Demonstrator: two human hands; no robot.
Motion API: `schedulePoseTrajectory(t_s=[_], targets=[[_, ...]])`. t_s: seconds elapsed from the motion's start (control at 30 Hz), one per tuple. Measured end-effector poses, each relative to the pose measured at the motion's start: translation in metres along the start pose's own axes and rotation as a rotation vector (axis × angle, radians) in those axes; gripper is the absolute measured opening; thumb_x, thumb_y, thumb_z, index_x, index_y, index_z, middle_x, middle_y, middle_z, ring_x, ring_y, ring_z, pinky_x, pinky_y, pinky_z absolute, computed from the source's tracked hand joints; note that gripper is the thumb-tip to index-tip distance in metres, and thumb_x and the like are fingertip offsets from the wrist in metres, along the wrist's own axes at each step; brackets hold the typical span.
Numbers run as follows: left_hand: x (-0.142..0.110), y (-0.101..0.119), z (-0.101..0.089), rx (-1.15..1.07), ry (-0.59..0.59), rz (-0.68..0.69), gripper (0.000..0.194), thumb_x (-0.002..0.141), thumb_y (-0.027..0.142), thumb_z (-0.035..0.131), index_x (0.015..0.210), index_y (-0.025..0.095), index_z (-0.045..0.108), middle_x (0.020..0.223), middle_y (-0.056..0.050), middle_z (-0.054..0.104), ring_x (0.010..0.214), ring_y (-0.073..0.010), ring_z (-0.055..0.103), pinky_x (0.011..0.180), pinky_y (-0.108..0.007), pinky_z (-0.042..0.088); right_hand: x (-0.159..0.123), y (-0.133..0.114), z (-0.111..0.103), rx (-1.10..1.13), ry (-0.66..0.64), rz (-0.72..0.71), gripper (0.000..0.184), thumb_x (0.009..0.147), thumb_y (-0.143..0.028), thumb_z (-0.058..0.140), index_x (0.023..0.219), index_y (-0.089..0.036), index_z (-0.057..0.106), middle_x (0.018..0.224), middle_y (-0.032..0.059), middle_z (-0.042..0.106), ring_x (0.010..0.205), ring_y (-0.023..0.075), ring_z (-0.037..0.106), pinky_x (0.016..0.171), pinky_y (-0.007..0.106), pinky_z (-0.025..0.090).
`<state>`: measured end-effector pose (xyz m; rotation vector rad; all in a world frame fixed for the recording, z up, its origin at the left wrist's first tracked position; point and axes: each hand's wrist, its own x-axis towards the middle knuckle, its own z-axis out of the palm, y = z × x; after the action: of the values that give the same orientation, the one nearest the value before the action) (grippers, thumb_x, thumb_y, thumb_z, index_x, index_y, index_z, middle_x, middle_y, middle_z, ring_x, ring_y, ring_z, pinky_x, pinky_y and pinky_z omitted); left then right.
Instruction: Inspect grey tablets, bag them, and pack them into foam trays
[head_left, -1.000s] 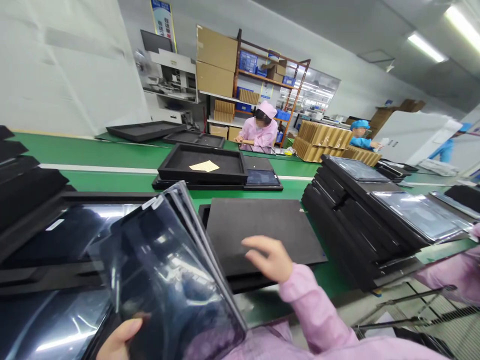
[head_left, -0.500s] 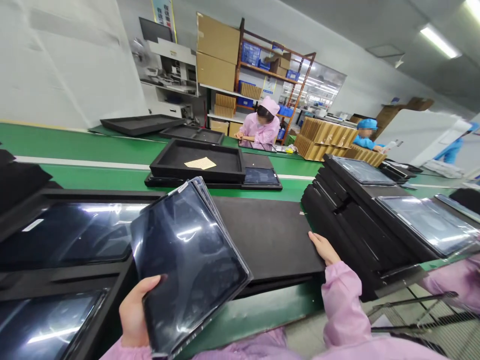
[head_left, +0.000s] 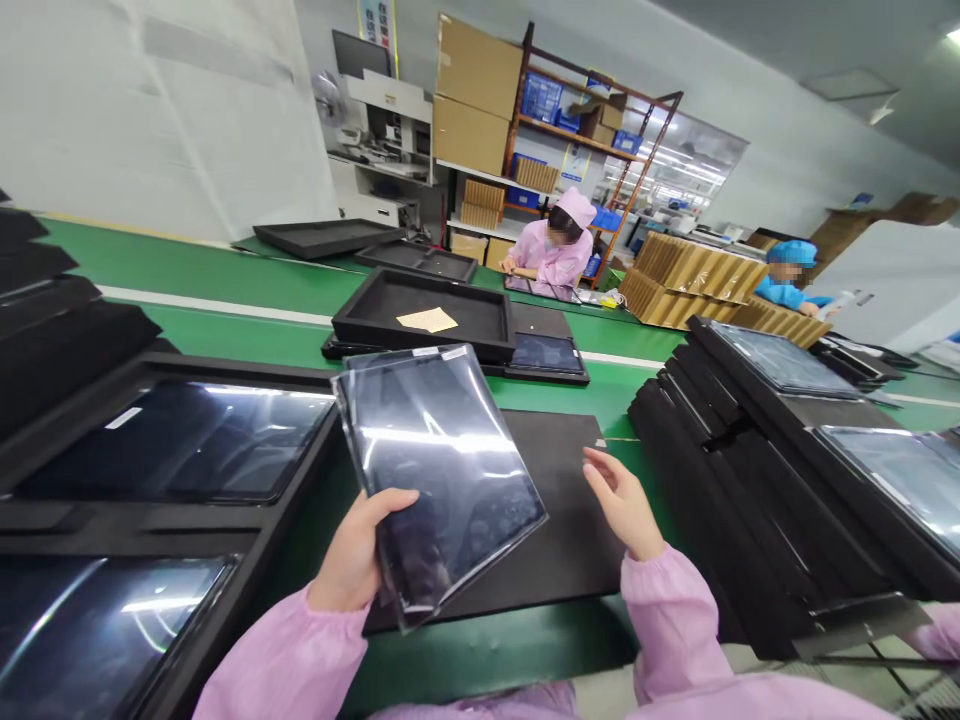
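Note:
My left hand (head_left: 351,552) grips a small stack of dark, glossy tablet screens (head_left: 450,490) by the left edge, thumb on top. The screens are tilted toward me, with clear film edges and white labels at the top. Beneath them a flat black foam board (head_left: 574,530) lies on the green bench and is partly hidden by the screens. My right hand (head_left: 628,508) hovers over the board's right side, fingers curved and apart, with nothing in it. To the left, a black foam tray (head_left: 315,480) holds two more screens (head_left: 180,440) in separate compartments.
Behind the board sits a black tray (head_left: 480,345) with a yellowish paper (head_left: 427,320) in it. Stacked black trays (head_left: 705,430) bearing screens rise on the right; more black foam (head_left: 67,350) is piled at far left. Two co-workers sit beyond the bench, near cardboard dividers (head_left: 686,275).
My left hand has carried the screens rightward over the board and turned them more upright. My right hand has let go of the board's right edge and lifted inward. The view has shifted left.

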<state>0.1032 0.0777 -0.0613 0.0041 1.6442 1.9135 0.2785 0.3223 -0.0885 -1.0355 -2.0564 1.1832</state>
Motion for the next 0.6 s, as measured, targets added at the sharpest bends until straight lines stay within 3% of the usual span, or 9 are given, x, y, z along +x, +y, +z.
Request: schedulePoseTrajectory(t_s=[0.07, 0.13, 0.2, 0.3, 0.47, 0.6], targets=[[0.002, 0.005, 0.012, -0.103, -0.018, -0.154, 0.033, 0.043, 0.032, 0.076, 0.069, 0.022, 0.058, 0.05, 0.005, 0.061, 0.047, -0.0183, 0.06, 0.048, -0.032, 0.052, 0.007, -0.024, 0.021, 0.115, -0.156, -0.074, 0.062, 0.074, -0.067, 0.067, 0.115, -0.021, 0.071, 0.106, 0.0114, 0.076, 0.096, 0.0278, 0.072, 0.085, 0.043, 0.059], [0.007, 0.008, 0.02, -0.109, -0.082, -0.15, 0.038, 0.041, 0.031, 0.079, 0.073, 0.021, 0.061, 0.052, 0.006, 0.059, 0.049, -0.0179, 0.06, 0.051, -0.032, 0.052, 0.013, -0.044, 0.041, 0.216, -0.26, -0.133, 0.06, 0.072, -0.066, 0.071, 0.109, -0.019, 0.073, 0.096, 0.0088, 0.078, 0.084, 0.0255, 0.074, 0.074, 0.038, 0.061], [0.015, 0.013, 0.024, -0.024, -0.172, -0.019, 0.041, 0.041, 0.033, 0.082, 0.076, 0.02, 0.065, 0.058, 0.003, 0.065, 0.059, -0.0211, 0.065, 0.059, -0.034, 0.055, 0.019, -0.056, 0.054, 0.296, -0.283, -0.183, 0.053, 0.071, -0.064, 0.072, 0.096, -0.018, 0.074, 0.085, 0.0072, 0.077, 0.076, 0.0242, 0.073, 0.068, 0.035, 0.06], [0.03, 0.027, 0.028, 0.201, -0.253, 0.205, 0.045, 0.04, 0.04, 0.087, 0.077, 0.02, 0.07, 0.075, -0.004, 0.076, 0.078, -0.0284, 0.071, 0.071, -0.038, 0.059, 0.022, -0.057, 0.063, 0.359, -0.19, -0.243, 0.043, 0.07, -0.061, 0.072, 0.078, -0.019, 0.069, 0.073, 0.0049, 0.074, 0.069, 0.0232, 0.07, 0.064, 0.034, 0.058], [0.045, 0.038, 0.038, 0.289, -0.162, 0.5, 0.061, 0.046, 0.075, 0.079, 0.073, 0.02, 0.07, 0.081, -0.01, 0.078, 0.091, -0.0343, 0.072, 0.087, -0.045, 0.058, 0.01, -0.04, 0.069, 0.381, -0.08, -0.325, 0.031, 0.062, -0.052, 0.076, 0.064, -0.023, 0.064, 0.061, 0.0045, 0.071, 0.06, 0.0251, 0.067, 0.063, 0.039, 0.058], [0.041, 0.023, 0.046, 0.287, -0.141, 0.578, 0.06, 0.048, 0.078, 0.075, 0.065, 0.022, 0.063, 0.072, -0.009, 0.073, 0.081, -0.0314, 0.07, 0.081, -0.042, 0.057, 0.003, -0.034, 0.063, 0.353, -0.089, -0.373, 0.027, 0.061, -0.047, 0.078, 0.057, -0.024, 0.065, 0.056, 0.0048, 0.069, 0.058, 0.0269, 0.069, 0.063, 0.041, 0.06]])
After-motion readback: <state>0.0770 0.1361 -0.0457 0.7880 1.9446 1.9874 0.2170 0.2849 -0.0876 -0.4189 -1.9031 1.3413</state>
